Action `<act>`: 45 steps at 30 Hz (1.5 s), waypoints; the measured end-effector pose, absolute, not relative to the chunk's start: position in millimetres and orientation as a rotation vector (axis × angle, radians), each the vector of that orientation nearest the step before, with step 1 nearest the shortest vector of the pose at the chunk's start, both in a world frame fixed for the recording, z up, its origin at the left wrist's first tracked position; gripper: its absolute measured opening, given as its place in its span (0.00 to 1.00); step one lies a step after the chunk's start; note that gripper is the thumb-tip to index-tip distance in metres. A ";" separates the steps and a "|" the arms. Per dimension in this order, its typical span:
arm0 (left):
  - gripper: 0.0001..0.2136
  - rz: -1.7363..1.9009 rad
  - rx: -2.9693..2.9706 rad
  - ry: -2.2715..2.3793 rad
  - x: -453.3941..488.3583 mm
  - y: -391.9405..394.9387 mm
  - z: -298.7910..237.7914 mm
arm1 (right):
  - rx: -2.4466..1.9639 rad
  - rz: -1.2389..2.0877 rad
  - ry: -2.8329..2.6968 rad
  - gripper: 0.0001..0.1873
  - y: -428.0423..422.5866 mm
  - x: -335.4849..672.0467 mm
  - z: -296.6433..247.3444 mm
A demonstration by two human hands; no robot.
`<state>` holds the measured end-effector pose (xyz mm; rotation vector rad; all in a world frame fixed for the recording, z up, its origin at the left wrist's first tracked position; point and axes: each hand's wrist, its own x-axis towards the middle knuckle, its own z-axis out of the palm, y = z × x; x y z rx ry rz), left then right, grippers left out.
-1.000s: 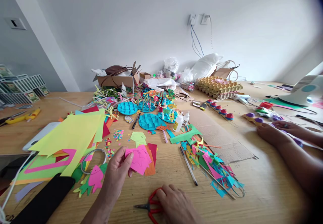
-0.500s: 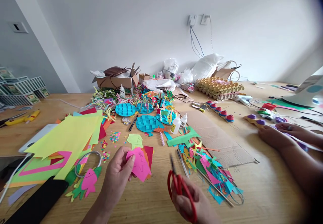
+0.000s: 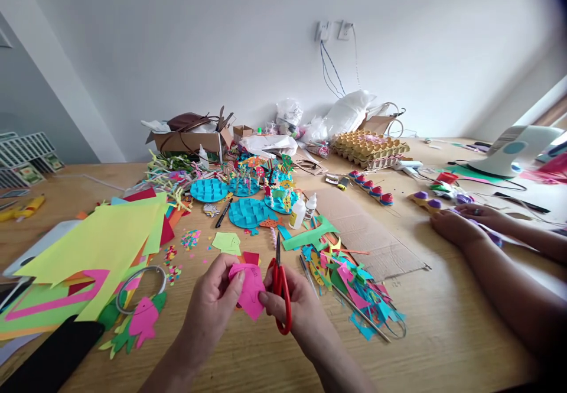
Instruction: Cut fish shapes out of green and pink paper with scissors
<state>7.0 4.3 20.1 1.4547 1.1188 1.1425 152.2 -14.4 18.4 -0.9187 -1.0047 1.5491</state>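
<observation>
My left hand (image 3: pixel 211 305) pinches a piece of pink paper (image 3: pixel 248 286) with a drawn outline, held just above the wooden table (image 3: pixel 443 334). My right hand (image 3: pixel 297 309) grips red-handled scissors (image 3: pixel 280 286), blades pointing up and away, right beside the pink paper's edge. Its forefinger touches the paper. A red and an orange paper piece lie under the pink one.
Yellow and green paper sheets (image 3: pixel 101 239) lie at left, with a pink paper fish (image 3: pixel 142 317) and a wire ring (image 3: pixel 140 279). Coloured scraps (image 3: pixel 354 286) pile at right. Blue discs (image 3: pixel 248 211), glue bottles (image 3: pixel 297 212), egg trays (image 3: pixel 367 146) stand behind. Another person's hands (image 3: pixel 460 225) rest at right.
My right hand picked the scissors up from the table, raised them and brought them left to the pink paper. My left hand kept the paper and lifted it slightly.
</observation>
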 end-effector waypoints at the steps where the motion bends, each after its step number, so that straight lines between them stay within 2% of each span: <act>1: 0.07 1.148 1.428 1.088 5.6 3.6 20.2 | -0.921 1.545 -1.001 0.19 -13.5 150.0 18.1; 5: 0.09 1.073 1.208 0.885 -0.8 1.8 18.7 | -0.930 1.554 -1.036 0.19 -9.9 146.3 19.1; 9: 0.09 0.997 1.140 0.922 -5.2 3.3 15.7 | -0.964 1.543 -1.110 0.19 -7.5 145.9 24.7; 20: 0.05 1.222 1.007 0.993 -2.2 -4.2 13.1 | -0.979 1.490 -1.127 0.18 -12.8 123.1 11.8; 27: 0.06 1.259 0.976 0.961 -10.0 -6.1 16.3 | -1.120 1.301 -1.459 0.20 -30.9 132.0 13.2; 32: 0.07 1.274 0.861 0.884 -6.3 -9.0 25.3 | -1.141 1.328 -1.561 0.23 -43.4 131.8 -4.3; 45: 0.08 1.235 0.931 1.009 -5.4 -10.9 25.8 | -1.177 1.455 -1.481 0.19 -49.0 132.2 -5.4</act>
